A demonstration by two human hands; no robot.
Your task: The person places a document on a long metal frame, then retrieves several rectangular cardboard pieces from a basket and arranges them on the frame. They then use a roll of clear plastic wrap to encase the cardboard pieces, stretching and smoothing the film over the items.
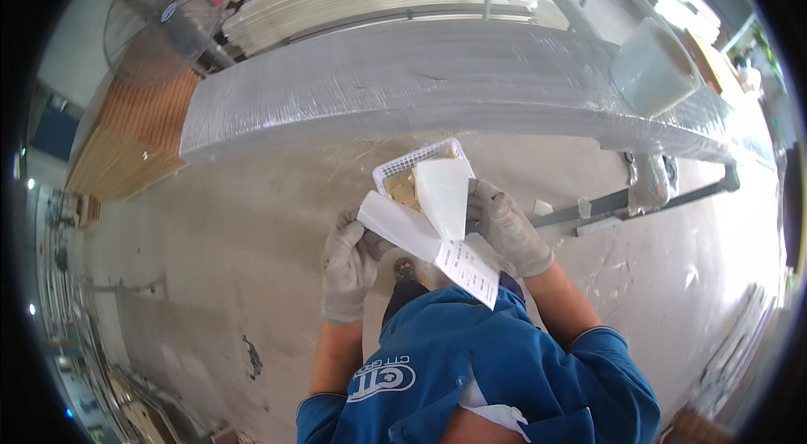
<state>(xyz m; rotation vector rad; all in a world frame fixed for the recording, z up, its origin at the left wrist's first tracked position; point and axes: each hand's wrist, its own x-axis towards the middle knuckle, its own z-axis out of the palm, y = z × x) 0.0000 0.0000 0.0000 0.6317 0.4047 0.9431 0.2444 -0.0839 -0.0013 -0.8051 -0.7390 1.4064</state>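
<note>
Basket contents partly hidden behind white paper sheets (pixel 437 209); only tan blocks showing. Gloved left hand (pixel 349 263) pinching lower-left sheet edge. Gloved right hand (pixel 507 227) gripping sheets' right side, pressing against white mesh basket (pixel 412 165) just above both grips. Printed slip (pixel 471 272) hanging below, text illegible.

Bright daylight floods in from the upper right of the frame, leaving glare there. Soft shadows; fisheye bends straight edges, and the black rim blurs.
</note>
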